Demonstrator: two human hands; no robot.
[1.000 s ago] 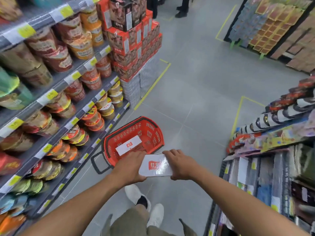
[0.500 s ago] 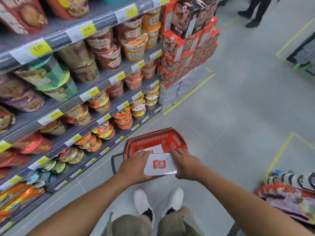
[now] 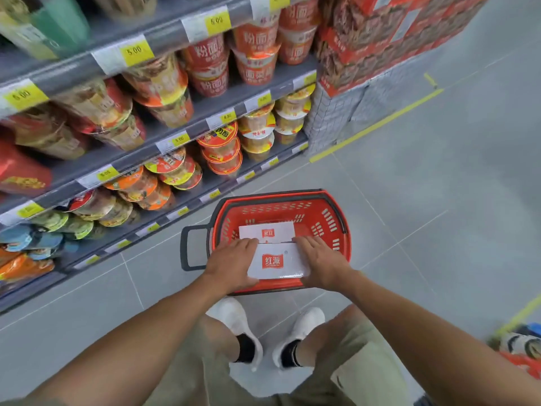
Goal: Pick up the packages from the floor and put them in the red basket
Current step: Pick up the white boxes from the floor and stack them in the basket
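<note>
A white package (image 3: 278,260) with a red logo is held flat over the near end of the red basket (image 3: 339,221), the left hand (image 3: 231,265) gripping its left end and the right hand (image 3: 322,263) its right end. A second package (image 3: 266,231) lies inside the basket just beyond it. The basket stands on the grey floor (image 3: 439,200), with shelves (image 3: 175,139) of noodle cups (image 3: 219,150) to the left.

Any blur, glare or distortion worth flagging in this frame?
Head view: motion blur smears the upper-left shelves and price tags; wide-angle distortion bows the shelf edges; the held package and basket are sharp, logo readable, with faint glare along the package's near edge.
</note>
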